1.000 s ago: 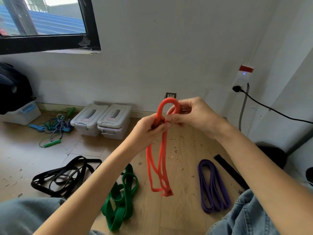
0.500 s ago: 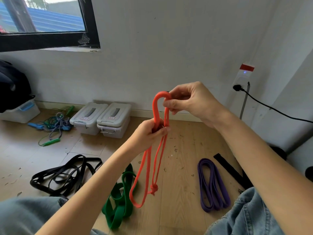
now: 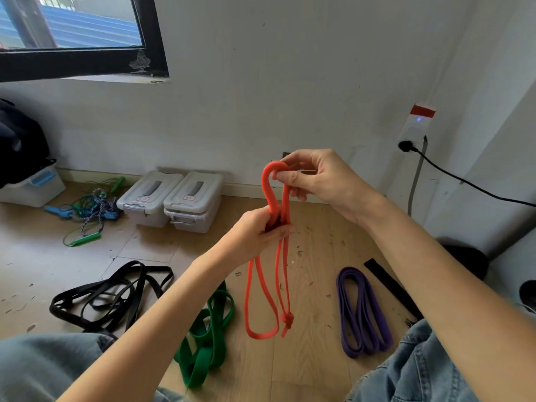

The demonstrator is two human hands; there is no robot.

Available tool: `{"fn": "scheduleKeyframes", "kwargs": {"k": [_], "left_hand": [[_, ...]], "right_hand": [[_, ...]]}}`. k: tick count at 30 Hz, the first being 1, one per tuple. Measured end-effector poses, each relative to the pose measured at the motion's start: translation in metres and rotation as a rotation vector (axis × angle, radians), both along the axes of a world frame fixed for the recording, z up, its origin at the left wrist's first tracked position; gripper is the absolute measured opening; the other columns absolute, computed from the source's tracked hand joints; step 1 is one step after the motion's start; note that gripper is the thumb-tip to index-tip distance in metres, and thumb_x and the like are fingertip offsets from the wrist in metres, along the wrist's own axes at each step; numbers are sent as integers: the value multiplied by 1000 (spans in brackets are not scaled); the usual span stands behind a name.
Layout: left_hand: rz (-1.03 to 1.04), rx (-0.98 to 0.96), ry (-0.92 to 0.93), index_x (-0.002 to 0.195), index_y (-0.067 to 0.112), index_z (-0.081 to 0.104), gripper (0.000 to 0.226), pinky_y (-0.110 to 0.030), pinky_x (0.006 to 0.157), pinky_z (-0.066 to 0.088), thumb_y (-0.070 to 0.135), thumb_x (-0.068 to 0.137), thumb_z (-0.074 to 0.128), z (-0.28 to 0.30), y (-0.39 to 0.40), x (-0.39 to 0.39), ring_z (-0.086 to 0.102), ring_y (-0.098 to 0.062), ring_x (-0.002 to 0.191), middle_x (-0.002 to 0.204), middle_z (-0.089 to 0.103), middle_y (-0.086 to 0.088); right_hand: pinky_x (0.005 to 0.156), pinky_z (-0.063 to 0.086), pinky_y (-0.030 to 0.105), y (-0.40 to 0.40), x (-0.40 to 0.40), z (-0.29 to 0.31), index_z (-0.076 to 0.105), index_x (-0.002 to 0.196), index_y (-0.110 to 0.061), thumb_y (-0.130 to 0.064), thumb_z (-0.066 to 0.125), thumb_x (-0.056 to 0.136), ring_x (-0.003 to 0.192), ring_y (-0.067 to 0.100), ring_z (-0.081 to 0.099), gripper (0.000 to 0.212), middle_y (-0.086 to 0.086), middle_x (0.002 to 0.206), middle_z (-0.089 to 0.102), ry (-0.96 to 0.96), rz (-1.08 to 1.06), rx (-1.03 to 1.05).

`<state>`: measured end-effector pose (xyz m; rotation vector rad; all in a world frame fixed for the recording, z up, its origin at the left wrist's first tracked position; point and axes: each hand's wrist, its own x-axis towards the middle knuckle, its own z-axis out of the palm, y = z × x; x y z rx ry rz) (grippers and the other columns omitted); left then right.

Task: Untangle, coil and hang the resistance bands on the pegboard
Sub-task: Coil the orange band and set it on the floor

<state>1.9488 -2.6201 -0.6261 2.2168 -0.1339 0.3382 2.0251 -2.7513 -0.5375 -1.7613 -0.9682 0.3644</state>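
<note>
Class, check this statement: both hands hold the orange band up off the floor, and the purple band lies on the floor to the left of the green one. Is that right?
Not quite. The head view shows the purple band lying to the right of the green band, not left. The rest stands: the left hand and right hand hold the orange band up off the floor.

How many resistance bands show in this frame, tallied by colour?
Orange band, held up in both hands: 1
Green band, on the floor: 1
Purple band, folded on the floor: 1
Black bands, a tangled heap on the floor: count cannot be told, at least 1
Total: at least 4 bands in 4 colours
</note>
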Motion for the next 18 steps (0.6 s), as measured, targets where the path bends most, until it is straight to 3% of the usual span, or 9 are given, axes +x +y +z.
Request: {"fn": "scheduleKeyframes", "kwargs": {"k": [6, 10, 13, 15, 18], "left_hand": [[12, 83, -67, 84, 7, 58, 14, -8, 59, 45, 20, 87, 61, 2, 1, 2, 55, 7, 61, 68, 54, 10], [13, 117, -179, 81, 9, 53, 14, -15, 62, 45, 17, 92, 55, -2, -2, 0, 51, -2, 63, 72, 50, 8], [31, 175, -249, 85, 7, 52, 13, -30, 74, 46, 17, 93, 51, -12, 0, -1, 48, -17, 78, 91, 50, -7], [45, 156, -197, 86, 3, 54, 15, -35, 76, 47, 15, 94, 50, -20, 2, -2, 49, -20, 82, 93, 50, -8], [-20, -85, -18, 84, 4, 58, 18, -33, 73, 52, 11, 95, 46, -30, -7, -10, 62, -19, 75, 82, 64, -2]], "right_hand": [[52, 39, 18, 0, -2, 1, 56, 101, -8, -16, 57, 92, 55, 6, 49, 12, 5, 91, 72, 77, 32, -30], [49, 41, 18, 0, -4, 0, 51, 102, -11, -11, 50, 95, 53, 9, 51, 7, 10, 86, 72, 174, 57, 98], [50, 42, 19, -1, -5, -4, 53, 103, -10, -8, 46, 96, 53, 8, 53, 10, 11, 83, 70, 162, 54, 145], [50, 43, 19, -2, -5, -7, 55, 104, -10, -7, 45, 97, 56, 9, 54, 13, 11, 83, 69, 161, 45, 172], [50, 43, 20, -3, -2, -5, 56, 104, -8, -3, 41, 97, 59, 13, 52, 18, 13, 81, 67, 274, 26, 337]]}}
